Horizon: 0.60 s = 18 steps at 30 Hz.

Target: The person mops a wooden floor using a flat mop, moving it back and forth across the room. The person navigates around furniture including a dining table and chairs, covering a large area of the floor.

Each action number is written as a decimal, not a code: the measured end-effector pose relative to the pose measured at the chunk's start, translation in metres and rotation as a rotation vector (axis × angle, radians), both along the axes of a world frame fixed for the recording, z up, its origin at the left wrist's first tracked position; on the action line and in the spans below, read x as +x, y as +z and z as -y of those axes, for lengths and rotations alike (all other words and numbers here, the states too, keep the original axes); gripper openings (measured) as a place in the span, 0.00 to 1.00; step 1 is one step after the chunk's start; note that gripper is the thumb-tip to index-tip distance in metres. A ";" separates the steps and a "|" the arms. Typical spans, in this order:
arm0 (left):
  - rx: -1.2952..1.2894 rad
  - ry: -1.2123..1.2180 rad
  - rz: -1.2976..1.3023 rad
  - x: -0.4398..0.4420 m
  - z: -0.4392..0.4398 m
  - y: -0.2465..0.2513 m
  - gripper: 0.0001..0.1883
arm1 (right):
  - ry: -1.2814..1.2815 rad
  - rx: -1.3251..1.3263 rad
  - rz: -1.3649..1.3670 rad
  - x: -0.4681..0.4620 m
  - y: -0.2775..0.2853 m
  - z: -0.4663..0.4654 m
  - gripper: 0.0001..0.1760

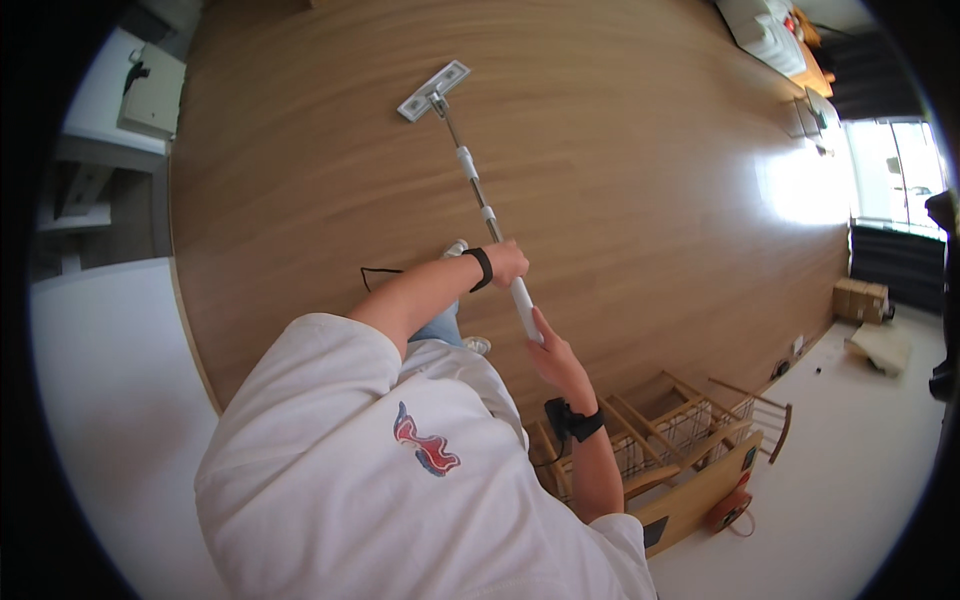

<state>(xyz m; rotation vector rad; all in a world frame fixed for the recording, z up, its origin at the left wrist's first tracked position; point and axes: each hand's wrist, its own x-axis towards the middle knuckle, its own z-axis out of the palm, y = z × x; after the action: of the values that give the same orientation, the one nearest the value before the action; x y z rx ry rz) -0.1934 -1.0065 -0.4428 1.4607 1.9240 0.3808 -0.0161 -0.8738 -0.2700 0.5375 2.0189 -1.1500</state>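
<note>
A flat mop has its rectangular head (433, 91) down on the wood floor, far ahead of me. Its telescopic metal pole (479, 193) with white collars runs back to a white handle (523, 300). My left hand (508, 262) is wrapped around the pole just beyond the handle, a black band (478, 270) on its wrist. Nearer to me, my right hand (556, 356) grips the rear end of the handle. That wrist carries a black strap with a small device (574, 420). The mop head's underside is hidden.
Wooden chairs (660, 435) stand by a wooden table (705, 495) at lower right. A cardboard box (860, 300) sits by the right wall. At upper right is a bed or sofa (765, 34). My shoes (477, 345) are on the floor (600, 187); a white wall (112, 360) rises at left.
</note>
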 end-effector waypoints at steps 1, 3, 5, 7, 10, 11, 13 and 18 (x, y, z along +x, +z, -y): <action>-0.012 -0.012 0.023 0.013 -0.007 -0.003 0.05 | -0.028 0.009 0.013 0.015 -0.003 -0.003 0.39; 0.005 -0.040 0.043 0.041 -0.021 -0.006 0.05 | -0.091 -0.004 0.035 0.046 -0.006 -0.014 0.39; 0.041 -0.098 0.054 0.065 -0.032 -0.002 0.06 | -0.154 -0.020 0.044 0.075 -0.001 -0.022 0.39; 0.030 -0.182 0.037 0.085 -0.040 0.008 0.06 | -0.202 -0.018 0.038 0.099 0.009 -0.026 0.39; 0.085 -0.259 0.052 0.113 -0.053 0.027 0.06 | -0.264 0.054 0.079 0.130 0.038 -0.032 0.36; 0.081 -0.281 0.067 0.121 -0.056 0.034 0.06 | -0.298 0.101 0.023 0.139 0.048 -0.028 0.36; 0.056 -0.314 0.116 0.134 -0.061 0.045 0.06 | -0.337 0.200 -0.039 0.151 0.065 -0.024 0.34; 0.069 -0.237 0.166 0.135 -0.067 0.055 0.05 | -0.338 0.294 -0.037 0.146 0.072 -0.025 0.32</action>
<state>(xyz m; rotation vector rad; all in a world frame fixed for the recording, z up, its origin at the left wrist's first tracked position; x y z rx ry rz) -0.0588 -0.9394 -0.3876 1.6278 1.6007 0.4474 0.1296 -0.8492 -0.1982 1.0445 2.2002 -1.0609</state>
